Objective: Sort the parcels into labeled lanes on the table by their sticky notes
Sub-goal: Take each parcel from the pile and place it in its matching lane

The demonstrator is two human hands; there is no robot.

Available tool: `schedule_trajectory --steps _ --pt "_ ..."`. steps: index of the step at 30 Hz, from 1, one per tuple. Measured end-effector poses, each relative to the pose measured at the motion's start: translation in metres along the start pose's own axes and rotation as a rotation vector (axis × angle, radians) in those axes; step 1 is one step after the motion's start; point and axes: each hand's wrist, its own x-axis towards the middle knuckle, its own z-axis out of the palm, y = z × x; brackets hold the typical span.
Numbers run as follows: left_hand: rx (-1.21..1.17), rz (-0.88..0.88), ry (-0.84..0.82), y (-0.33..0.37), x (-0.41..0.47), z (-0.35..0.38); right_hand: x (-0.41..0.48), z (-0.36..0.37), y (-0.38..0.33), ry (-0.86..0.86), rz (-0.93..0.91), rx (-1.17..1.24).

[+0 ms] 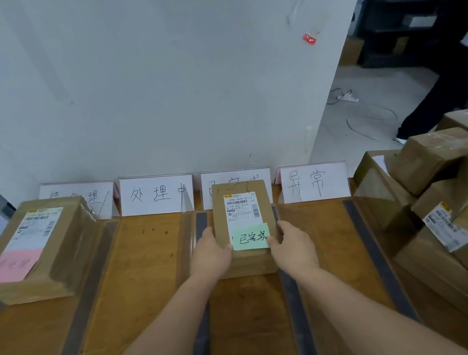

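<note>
Parcel gripped in the third lane.
The parcel, with a green sticky note at its near end, nearly fills the width between two dark tape strips. The left hand and right hand clasp its side edges.

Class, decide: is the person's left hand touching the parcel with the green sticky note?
Touching. The head view shows the left hand gripping the left edge of the parcel, with no gap between them.
</note>
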Motion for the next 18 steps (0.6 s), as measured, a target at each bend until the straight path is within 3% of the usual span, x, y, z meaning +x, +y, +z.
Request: schedule_trajectory --steps 11,18 --pt "0.509 0.349 0.147 0.036 -0.066 -0.017 -0.052 -0.06 0.016 0.044 -0.332 -0.272" --pt "0.69 0.471 0.276 0.061 -0.15 -0.01 -0.114 -0.11 0.044 0.069 -0.406 -0.43"
